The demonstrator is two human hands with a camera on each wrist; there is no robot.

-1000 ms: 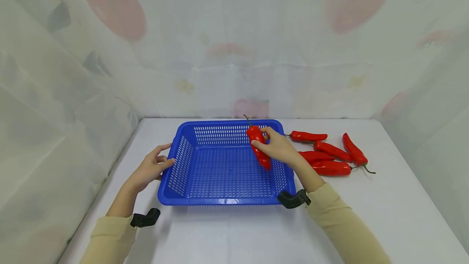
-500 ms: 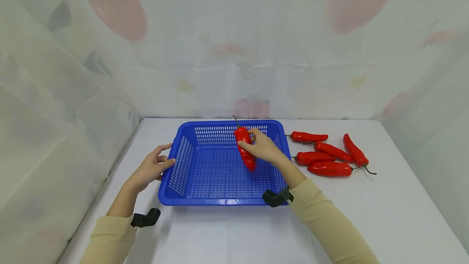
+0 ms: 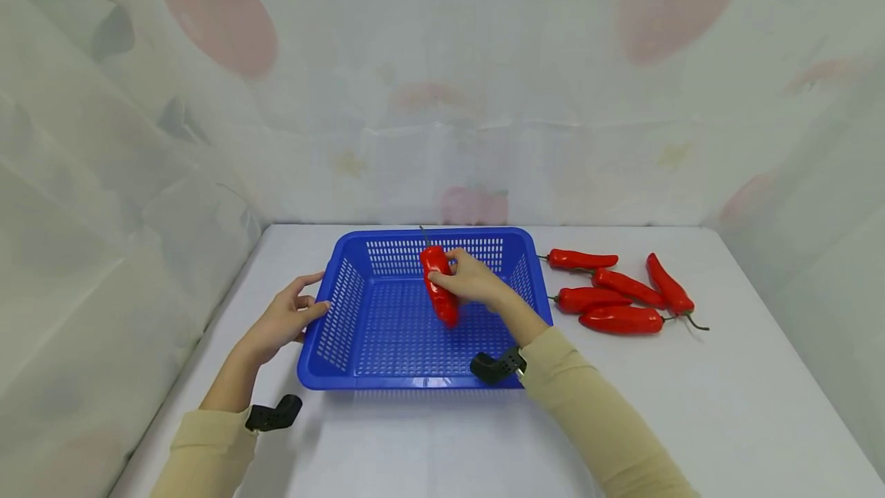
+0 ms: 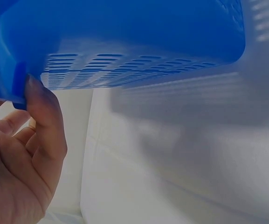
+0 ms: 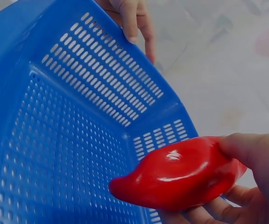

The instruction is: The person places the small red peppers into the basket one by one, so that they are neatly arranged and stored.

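A blue perforated plastic basket [image 3: 425,382] stands on the white table. My left hand [image 3: 282,319] grips its left rim, thumb over the edge and fingers outside; the left wrist view shows the hand [image 4: 29,154] pinching that rim from beneath. Over the basket's inside, my right hand [image 3: 473,280] pinches a red chili pepper [image 3: 439,290] between thumb and fingers, stem pointing up and away. In the right wrist view the pepper's [image 5: 171,175] tapered tip hangs above the basket floor [image 5: 69,154], apart from it. No pepper shows on the basket floor.
Several red peppers lie on the table [image 3: 726,398] right of the basket: one at the back [image 3: 582,259], one angled at far right [image 3: 669,283], one nearest the front [image 3: 622,320]. A patterned pale curtain [image 3: 553,98] encloses the back and sides.
My right hand has carried the pepper left and slightly downward, from the basket's right side to over its middle. The left hand stays on the rim.
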